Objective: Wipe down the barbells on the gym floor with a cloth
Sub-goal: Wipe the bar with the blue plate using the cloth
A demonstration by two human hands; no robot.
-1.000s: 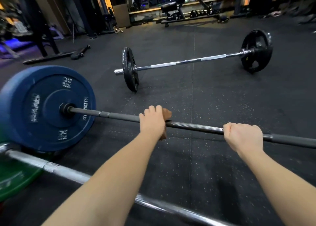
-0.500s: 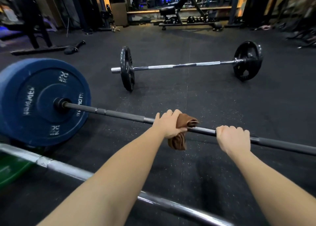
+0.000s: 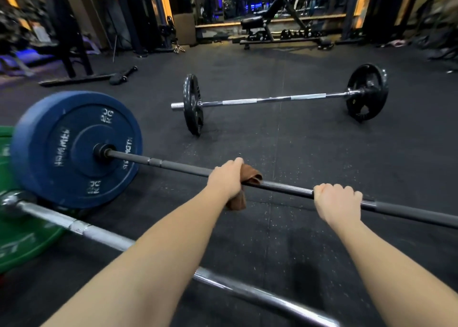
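Observation:
A dark barbell [image 3: 173, 165] with a blue 20 kg plate [image 3: 74, 148] lies across the floor in front of me. My left hand [image 3: 226, 179] grips a brown cloth [image 3: 250, 175] wrapped round its shaft near the middle; part of the cloth hangs below the bar. Further right, my right hand [image 3: 338, 203] grips the bare shaft. A chrome barbell [image 3: 99, 235] with a green plate [image 3: 22, 242] lies nearest me, passing under my forearms. A third barbell [image 3: 272, 99] with black plates lies further off.
Black rubber floor [image 3: 297, 158] stretches between the bars. An incline bench [image 3: 277, 27] and a row of dumbbells stand at the back by a mirror. A rack base [image 3: 74, 79] and a short handle lie at the back left.
My left hand slid the cloth to the right along the shaft and has come back slightly left. The right hand keeps its grip. The view has shifted a little.

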